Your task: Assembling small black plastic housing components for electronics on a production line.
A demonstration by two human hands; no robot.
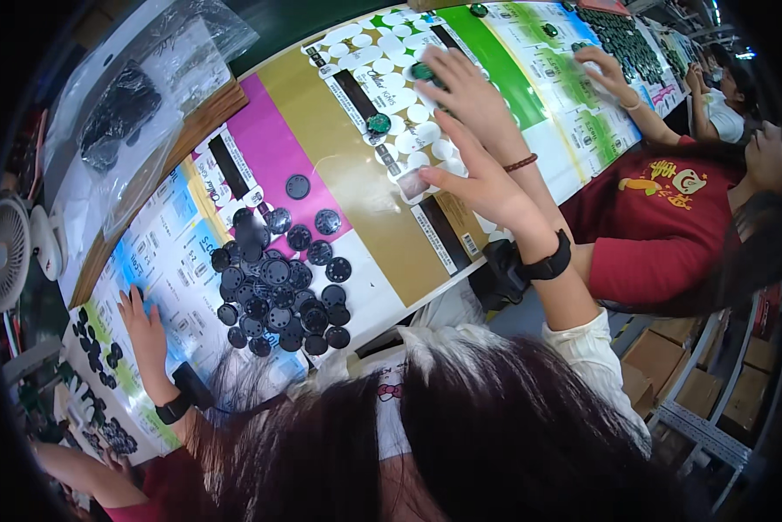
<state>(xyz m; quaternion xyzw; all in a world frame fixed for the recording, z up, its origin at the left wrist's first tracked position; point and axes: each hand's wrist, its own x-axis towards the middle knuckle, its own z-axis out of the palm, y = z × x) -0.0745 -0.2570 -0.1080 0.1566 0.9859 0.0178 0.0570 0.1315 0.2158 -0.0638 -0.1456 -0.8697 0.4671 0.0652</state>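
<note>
My left hand [144, 331] lies with its fingers apart on the blue-and-white printed sheets, left of a heap of round black discs [276, 296], and holds nothing. My right hand [486, 187] reaches over the gold band of the table covering, fingers stretched out and thumb spread. Close to its thumb is a small pale square [412, 184]; whether they touch I cannot tell. A dark green disc [379, 124] sits on the white-dotted print beyond my right hand. One black disc [298, 186] lies apart from the heap on the magenta band.
A co-worker in a red shirt [661, 217] sits at my right; their hand with a beaded bracelet [469, 96] is above mine, by another green disc [421, 71]. Many green discs [621, 43] lie farther off. Clear plastic bags [147, 104] and a fan [10, 252] stand left.
</note>
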